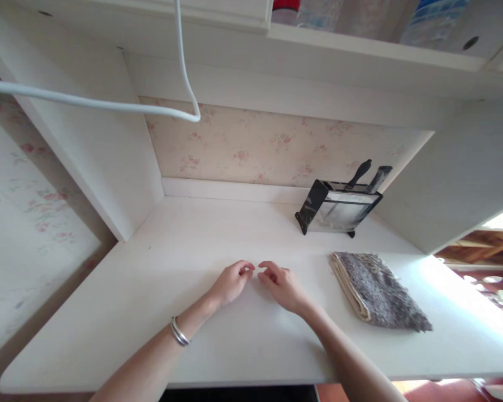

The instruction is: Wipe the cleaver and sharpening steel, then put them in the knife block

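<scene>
My left hand (232, 282) rests at the middle of the white desk top (184, 240), its fingers loosely bent and a small gap between thumb and forefinger. A silver bangle (179, 331) circles that wrist. Facing it, a short distance to the right, my right hand (283, 286) is bent the same way, thumb and forefinger apart. Nothing shows in either hand, and the fingertips of the two do not touch. Nearest to my right hand lies a folded grey fleecy cloth (381, 290) with a beige edge, to its right.
A black-framed knife holder (346, 206) with two dark handles stands at the back right. Overhead, a white cable (151, 109) hangs in front of the shelf. Plastic bottles (433, 22) sit in the upper cabinet. White side panels (456, 173) bound the desk.
</scene>
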{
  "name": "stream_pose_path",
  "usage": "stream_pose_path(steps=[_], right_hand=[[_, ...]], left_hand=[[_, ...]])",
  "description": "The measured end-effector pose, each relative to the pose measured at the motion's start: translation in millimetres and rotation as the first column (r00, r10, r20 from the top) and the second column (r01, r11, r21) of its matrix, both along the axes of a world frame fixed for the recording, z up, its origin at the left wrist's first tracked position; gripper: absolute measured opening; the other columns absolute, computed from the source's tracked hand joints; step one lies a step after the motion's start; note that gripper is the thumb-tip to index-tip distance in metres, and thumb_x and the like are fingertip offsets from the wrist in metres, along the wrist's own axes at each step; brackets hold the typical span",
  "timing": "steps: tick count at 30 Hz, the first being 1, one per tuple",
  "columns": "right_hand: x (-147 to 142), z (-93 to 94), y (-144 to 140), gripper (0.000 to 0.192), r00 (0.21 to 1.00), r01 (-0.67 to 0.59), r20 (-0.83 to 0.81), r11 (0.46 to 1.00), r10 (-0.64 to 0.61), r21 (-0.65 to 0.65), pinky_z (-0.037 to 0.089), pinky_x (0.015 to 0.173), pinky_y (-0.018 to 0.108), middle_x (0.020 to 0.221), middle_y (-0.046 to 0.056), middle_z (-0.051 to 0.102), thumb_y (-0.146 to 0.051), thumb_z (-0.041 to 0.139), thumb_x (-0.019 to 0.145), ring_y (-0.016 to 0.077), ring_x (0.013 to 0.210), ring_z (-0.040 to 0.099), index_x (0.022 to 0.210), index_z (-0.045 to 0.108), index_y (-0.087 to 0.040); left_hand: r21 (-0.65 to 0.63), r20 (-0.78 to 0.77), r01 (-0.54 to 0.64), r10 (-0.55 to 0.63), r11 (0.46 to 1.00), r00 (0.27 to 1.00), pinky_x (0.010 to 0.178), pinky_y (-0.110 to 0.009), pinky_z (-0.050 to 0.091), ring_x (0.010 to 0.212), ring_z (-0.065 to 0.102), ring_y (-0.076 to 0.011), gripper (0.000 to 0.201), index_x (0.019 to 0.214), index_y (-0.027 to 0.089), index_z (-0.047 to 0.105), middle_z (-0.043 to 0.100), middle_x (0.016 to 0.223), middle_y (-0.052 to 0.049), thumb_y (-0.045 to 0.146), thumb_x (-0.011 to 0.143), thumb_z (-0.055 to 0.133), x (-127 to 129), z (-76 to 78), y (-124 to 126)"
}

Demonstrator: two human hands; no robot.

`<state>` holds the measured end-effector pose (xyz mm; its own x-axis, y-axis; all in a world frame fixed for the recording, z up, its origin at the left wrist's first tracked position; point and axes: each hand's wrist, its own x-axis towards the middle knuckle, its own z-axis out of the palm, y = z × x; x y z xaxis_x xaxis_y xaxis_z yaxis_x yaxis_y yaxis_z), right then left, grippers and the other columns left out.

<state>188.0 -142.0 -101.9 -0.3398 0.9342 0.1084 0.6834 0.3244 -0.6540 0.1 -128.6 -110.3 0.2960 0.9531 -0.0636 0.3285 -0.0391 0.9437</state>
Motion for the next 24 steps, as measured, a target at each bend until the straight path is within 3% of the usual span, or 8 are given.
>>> stream_pose_path(steps=[2,5,13,19,24], right_hand=[[-30.9,-7.2,5.5,0.022,0.998,-0.021,-0.06,1.0,0.019,-0.019,0.04,0.06,0.022,0.076,-0.001,0.067,-0.022,0.043,0.086,0.013,0.064,0.059,0.106,0.053,-0.024],[-50.6,-16.4,12.9,0.024,0.995,0.014,-0.095,1.0,-0.016,-0.022,0.036,0.058,0.021,0.071,-0.002,0.065,-0.014,0.044,0.079,0.0125,0.063,0.057,0.101,0.051,-0.023],[-37.1,-19.1,14.6,0.018,0.979,-0.064,-0.198,0.997,0.055,-0.035,0.033,0.052,0.02,0.065,-0.004,0.059,-0.018,0.045,0.081,0.0104,0.055,0.049,0.099,0.049,-0.02],[-36.2,-18.4,15.7,0.043,0.977,-0.087,-0.2,0.994,0.073,-0.06,0.038,0.057,0.022,0.071,-0.002,0.063,-0.019,0.045,0.083,0.0115,0.059,0.053,0.126,0.043,-0.02],[-36.4,-11.7,13.5,0.03,0.971,-0.145,-0.194,0.989,0.143,0.0,0.041,0.064,0.024,0.083,0.002,0.066,-0.018,0.043,0.084,0.0133,0.069,0.057,0.109,0.06,-0.021]], left_hand=[[0.05,-0.022,-0.035,0.036,0.998,0.999,0.067,-0.025,0.039,0.072,0.057,-0.0153,0.02,0.094,0.019,0.057,0.062,0.076,-0.001,0.032,0.084,0.046,-3.6,-4.8,0.5],[0.056,-0.071,-0.053,0.057,0.997,0.996,0.067,-0.025,0.041,0.074,0.059,-0.0166,0.02,0.088,0.02,0.054,0.064,0.078,-0.002,0.037,0.086,0.044,-10.0,-7.2,2.2],[0.096,-0.086,0.019,-0.01,0.995,0.996,0.071,-0.026,0.041,0.079,0.059,-0.018,0.024,0.086,0.02,0.058,0.066,0.083,-0.003,0.039,0.086,0.044,-8.9,-3.1,1.0],[0.076,-0.072,0.063,-0.057,0.995,0.996,0.072,-0.027,0.042,0.08,0.059,-0.0186,0.029,0.088,0.019,0.064,0.067,0.086,-0.004,0.038,0.087,0.042,-9.5,0.5,-1.2],[0.072,-0.012,0.091,-0.09,0.993,0.996,0.08,-0.027,0.042,0.09,0.059,-0.0187,0.03,0.096,0.02,0.065,0.068,0.097,-0.004,0.038,0.087,0.043,-9.9,1.2,-1.4]])
